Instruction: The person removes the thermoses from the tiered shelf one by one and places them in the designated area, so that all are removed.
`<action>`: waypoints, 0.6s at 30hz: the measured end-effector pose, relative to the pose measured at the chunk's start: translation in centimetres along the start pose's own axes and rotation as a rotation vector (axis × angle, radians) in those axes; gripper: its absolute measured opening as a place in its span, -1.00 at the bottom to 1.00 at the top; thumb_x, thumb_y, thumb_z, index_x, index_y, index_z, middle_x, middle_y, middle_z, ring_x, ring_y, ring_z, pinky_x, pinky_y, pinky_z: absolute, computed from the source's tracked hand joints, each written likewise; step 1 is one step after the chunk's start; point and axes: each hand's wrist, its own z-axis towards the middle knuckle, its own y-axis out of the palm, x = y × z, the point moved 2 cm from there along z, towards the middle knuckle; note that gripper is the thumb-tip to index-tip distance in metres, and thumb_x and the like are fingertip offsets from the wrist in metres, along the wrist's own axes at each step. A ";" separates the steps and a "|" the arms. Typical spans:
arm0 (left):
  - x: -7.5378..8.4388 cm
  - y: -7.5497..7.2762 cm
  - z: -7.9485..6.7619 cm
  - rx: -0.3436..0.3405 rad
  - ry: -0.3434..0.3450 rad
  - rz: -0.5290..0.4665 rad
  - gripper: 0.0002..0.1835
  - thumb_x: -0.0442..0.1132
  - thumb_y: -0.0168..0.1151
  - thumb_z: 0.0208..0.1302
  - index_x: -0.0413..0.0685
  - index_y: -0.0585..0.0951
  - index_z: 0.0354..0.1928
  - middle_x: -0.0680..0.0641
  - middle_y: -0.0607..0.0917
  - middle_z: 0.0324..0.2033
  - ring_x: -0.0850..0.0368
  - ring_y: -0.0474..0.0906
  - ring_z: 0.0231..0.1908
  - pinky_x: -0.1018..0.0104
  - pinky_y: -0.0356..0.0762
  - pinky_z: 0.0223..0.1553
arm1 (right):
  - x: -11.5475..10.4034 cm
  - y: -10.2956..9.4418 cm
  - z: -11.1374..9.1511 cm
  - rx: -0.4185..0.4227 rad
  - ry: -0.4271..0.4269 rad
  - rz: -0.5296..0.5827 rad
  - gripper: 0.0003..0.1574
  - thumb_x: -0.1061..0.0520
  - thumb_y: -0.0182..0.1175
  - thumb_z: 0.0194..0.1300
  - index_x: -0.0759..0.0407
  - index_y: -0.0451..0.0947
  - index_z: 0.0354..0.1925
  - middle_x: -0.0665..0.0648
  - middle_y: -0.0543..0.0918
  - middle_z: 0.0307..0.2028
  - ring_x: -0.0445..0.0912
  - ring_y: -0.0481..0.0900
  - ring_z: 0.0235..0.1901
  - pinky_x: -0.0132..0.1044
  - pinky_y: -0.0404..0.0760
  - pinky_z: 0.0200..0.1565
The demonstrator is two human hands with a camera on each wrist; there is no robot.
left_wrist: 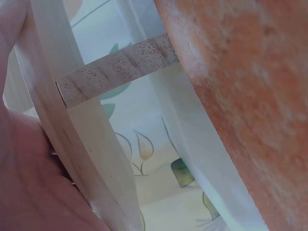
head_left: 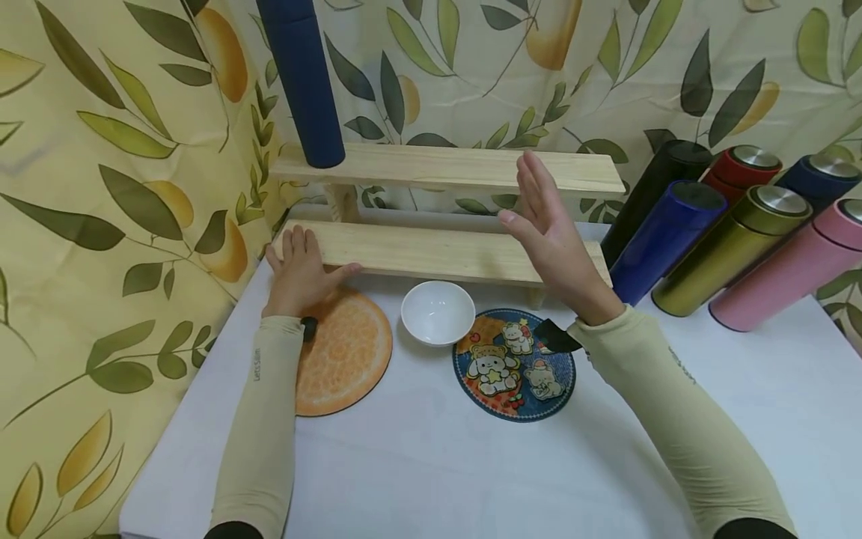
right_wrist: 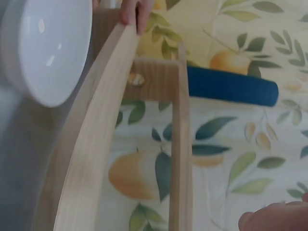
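My left hand (head_left: 303, 273) rests on the left end of the lower shelf board (head_left: 431, 251), fingers extended over the top and thumb spread along the front edge. In the left wrist view the palm lies against the board's edge, with a wooden support (left_wrist: 120, 70) below. My right hand (head_left: 555, 239) is raised over the right part of the two-tier wooden rack, fingers straight and holding nothing. On the upper board (head_left: 465, 166), a dark blue thermos bottle (head_left: 306, 90) stands at the left end; the right wrist view also shows this blue bottle (right_wrist: 231, 85).
A white bowl (head_left: 438, 314) sits before the rack, between an orange-slice mat (head_left: 350, 359) and a round cartoon mat (head_left: 494, 404). Right of the rack stand several thermos bottles, including blue (head_left: 667, 239), gold-green (head_left: 730, 251) and pink (head_left: 784, 273) ones. Leaf-patterned cloth (head_left: 135, 262) hangs behind.
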 end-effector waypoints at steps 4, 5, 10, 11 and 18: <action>-0.1 -0.1 0.0 0.007 -0.002 -0.003 0.36 0.52 0.17 0.39 -0.48 -0.17 0.66 -0.50 -0.21 0.64 -0.40 -0.43 0.64 -0.50 -0.55 0.45 | 0.4 1.6 1.6 -0.030 0.018 0.022 0.06 0.14 0.14 0.58 -0.02 -0.21 0.77 0.00 -0.17 0.73 -0.16 -0.21 0.67 -0.11 -0.06 0.60; -0.1 -0.2 0.0 0.008 -0.004 -0.003 0.37 0.53 0.17 0.38 -0.48 -0.17 0.66 -0.50 -0.21 0.65 -0.39 -0.43 0.64 -0.49 -0.55 0.45 | 0.4 1.9 2.0 -0.040 0.026 0.029 0.06 0.13 0.14 0.58 -0.02 -0.21 0.77 0.00 -0.17 0.73 -0.17 -0.21 0.67 -0.13 -0.06 0.60; -0.1 -0.4 -0.1 -0.002 -0.012 -0.002 0.39 0.57 0.13 0.36 -0.49 -0.17 0.65 -0.50 -0.22 0.64 -0.40 -0.43 0.64 -0.49 -0.57 0.45 | 1.0 3.7 3.7 -0.077 0.072 0.058 0.02 0.11 0.09 0.62 -0.03 -0.24 0.77 0.01 -0.16 0.73 -0.18 -0.20 0.67 -0.12 -0.03 0.59; -0.1 -0.4 -0.2 -0.003 -0.012 -0.001 0.39 0.57 0.13 0.37 -0.49 -0.17 0.66 -0.50 -0.22 0.64 -0.40 -0.43 0.64 -0.49 -0.58 0.45 | 1.2 4.0 4.0 -0.080 0.079 0.060 0.01 0.10 0.08 0.63 -0.03 -0.24 0.77 0.01 -0.16 0.73 -0.18 -0.20 0.67 -0.11 -0.03 0.60; 0.2 0.0 -0.2 0.002 -0.010 0.012 0.35 0.54 0.15 0.39 -0.48 -0.15 0.66 -0.50 -0.19 0.64 -0.39 -0.40 0.65 -0.48 -0.56 0.46 | 2.5 5.8 5.8 -0.079 0.119 0.077 -0.02 -0.03 0.07 0.65 -0.05 -0.20 0.77 0.00 -0.11 0.72 -0.13 -0.17 0.68 -0.09 -0.07 0.60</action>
